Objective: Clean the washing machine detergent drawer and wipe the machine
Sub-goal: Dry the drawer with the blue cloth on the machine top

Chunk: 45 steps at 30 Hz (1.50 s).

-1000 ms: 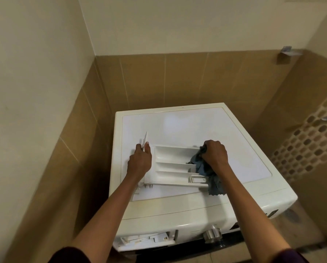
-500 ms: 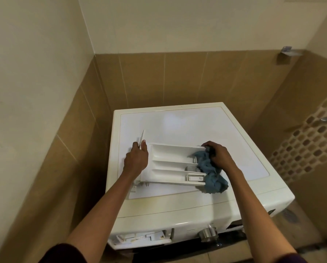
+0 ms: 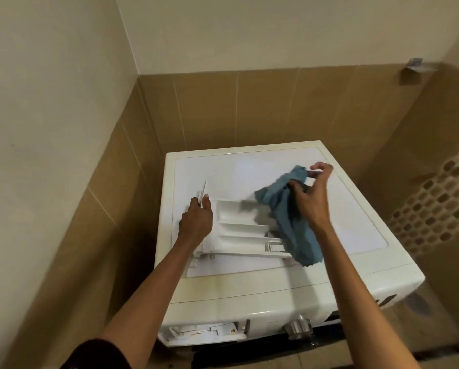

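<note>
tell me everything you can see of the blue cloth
The blue cloth looks like soft, crumpled fabric with a ragged lower edge. The right hand pinches its upper end, so it hangs in loose folds over the right end of the white detergent drawer on the washing machine top. Drawer contact is unclear.

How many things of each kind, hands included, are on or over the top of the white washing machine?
white plastic detergent drawer: 1
blue cloth: 1
hands: 2, the left hand gripping the drawer, the right hand pinching the cloth
total: 4
</note>
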Available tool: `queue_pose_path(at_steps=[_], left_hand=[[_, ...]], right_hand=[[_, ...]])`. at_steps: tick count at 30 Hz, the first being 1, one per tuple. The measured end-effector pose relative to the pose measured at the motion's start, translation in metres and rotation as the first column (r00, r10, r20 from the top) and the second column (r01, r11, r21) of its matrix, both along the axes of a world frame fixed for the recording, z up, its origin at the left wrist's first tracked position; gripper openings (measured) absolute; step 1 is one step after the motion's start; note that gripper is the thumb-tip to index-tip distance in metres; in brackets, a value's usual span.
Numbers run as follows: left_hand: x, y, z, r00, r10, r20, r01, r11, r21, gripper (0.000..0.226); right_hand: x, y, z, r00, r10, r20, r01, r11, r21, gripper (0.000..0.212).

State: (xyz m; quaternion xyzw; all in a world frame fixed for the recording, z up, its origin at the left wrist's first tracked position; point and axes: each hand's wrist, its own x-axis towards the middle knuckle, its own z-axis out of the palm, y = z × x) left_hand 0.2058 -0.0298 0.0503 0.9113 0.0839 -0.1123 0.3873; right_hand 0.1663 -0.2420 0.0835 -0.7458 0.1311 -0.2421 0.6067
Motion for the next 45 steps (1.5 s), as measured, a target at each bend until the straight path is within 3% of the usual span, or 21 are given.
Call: queue_pose_path(at_steps=[2, 4, 6, 7, 8, 11, 14, 18, 20, 23, 25, 26, 28, 30, 32, 35, 37, 39, 42, 45], left_hand=[[0.000, 0.000, 0.001, 1.000, -0.001, -0.010, 0.001, 1.000, 0.015, 0.055], [0.001, 0.000, 0.001, 1.000, 0.001, -0.025, 0.000, 1.000, 0.027, 0.057], [0.001, -0.001, 0.001, 0.999, 0.002, -0.042, -0.001, 1.000, 0.031, 0.058], [0.001, -0.001, 0.001, 0.999, 0.001, -0.043, 0.000, 1.000, 0.031, 0.058], [0.002, -0.002, 0.001, 0.999, 0.002, -0.041, -0.001, 1.000, 0.029, 0.058], [0.001, -0.002, 0.001, 1.000, 0.009, -0.028, -0.009, 0.999, 0.032, 0.058], [0.001, -0.001, 0.001, 1.000, 0.011, -0.021, -0.010, 1.000, 0.028, 0.057], [0.000, -0.001, 0.002, 1.000, 0.009, -0.025, -0.008, 1.000, 0.030, 0.057], [-0.001, -0.001, 0.002, 1.000, 0.006, -0.021, -0.006, 1.000, 0.020, 0.057], [-0.001, -0.001, 0.002, 1.000, -0.002, -0.014, 0.002, 1.000, 0.009, 0.057], [-0.002, -0.001, 0.002, 1.000, -0.004, -0.014, 0.004, 1.000, 0.006, 0.057], [-0.002, -0.001, 0.002, 1.000, -0.005, -0.015, 0.005, 1.000, 0.005, 0.057], [-0.003, -0.002, 0.003, 1.000, -0.011, -0.013, 0.011, 1.000, 0.007, 0.057], [-0.003, -0.001, 0.004, 1.000, -0.013, -0.015, 0.013, 1.000, 0.007, 0.057], [-0.002, 0.000, 0.004, 1.000, -0.012, -0.025, 0.013, 1.000, 0.004, 0.057], [-0.001, 0.000, 0.003, 0.999, -0.007, -0.034, 0.007, 1.000, -0.006, 0.059], [0.000, -0.001, 0.002, 1.000, -0.008, -0.029, 0.008, 1.000, 0.001, 0.059], [0.001, 0.000, 0.001, 1.000, -0.003, -0.024, 0.004, 1.000, 0.006, 0.059], [0.001, 0.000, 0.000, 1.000, -0.003, -0.030, 0.003, 1.000, 0.008, 0.059], [-0.001, -0.001, 0.002, 0.999, -0.013, -0.038, 0.014, 1.000, 0.015, 0.058]], right_hand=[[0.007, 0.033, 0.005, 0.998, 0.065, 0.010, -0.064, 0.991, -0.115, 0.037], [0.013, 0.061, -0.005, 0.991, 0.083, -0.101, -0.115, 0.919, -0.376, 0.030], [0.015, 0.079, -0.023, 0.952, -0.051, -0.300, -0.207, 0.617, -0.759, 0.013], [0.013, 0.085, -0.032, 0.927, -0.083, -0.365, -0.281, 0.489, -0.826, 0.020], [0.012, 0.090, -0.040, 0.894, -0.072, -0.443, -0.373, 0.432, -0.821, 0.028], [0.006, 0.099, -0.054, 0.821, 0.042, -0.570, -0.519, 0.472, -0.713, 0.039], [0.002, 0.100, -0.058, 0.807, 0.086, -0.584, -0.540, 0.508, -0.671, 0.039], [-0.002, 0.089, -0.049, 0.745, 0.239, -0.623, -0.653, 0.453, -0.607, 0.039], [-0.001, 0.071, -0.043, 0.695, 0.322, -0.642, -0.702, 0.496, -0.511, 0.038], [-0.003, 0.031, -0.041, 0.685, 0.273, -0.675, -0.696, 0.519, -0.496, 0.033], [-0.007, 0.009, -0.044, 0.724, 0.231, -0.650, -0.642, 0.570, -0.513, 0.025], [-0.008, 0.003, -0.045, 0.772, 0.208, -0.601, -0.573, 0.639, -0.514, 0.022], [-0.008, 0.003, -0.036, 0.914, 0.132, -0.383, -0.307, 0.843, -0.442, 0.020], [-0.009, 0.017, -0.021, 0.977, 0.102, -0.188, -0.155, 0.943, -0.294, 0.024], [-0.016, 0.046, -0.011, 0.945, 0.243, -0.221, -0.304, 0.899, -0.314, 0.022], [-0.027, 0.089, -0.028, 0.817, 0.374, -0.439, -0.569, 0.650, -0.504, 0.028], [-0.029, 0.101, -0.040, 0.846, 0.286, -0.451, -0.532, 0.527, -0.663, 0.046], [-0.031, 0.102, -0.047, 0.885, 0.199, -0.421, -0.462, 0.488, -0.741, 0.056], [-0.034, 0.096, -0.057, 0.949, 0.054, -0.310, -0.302, 0.430, -0.851, 0.051], [-0.035, 0.073, -0.062, 0.939, -0.048, -0.339, -0.294, 0.395, -0.870, 0.047]])
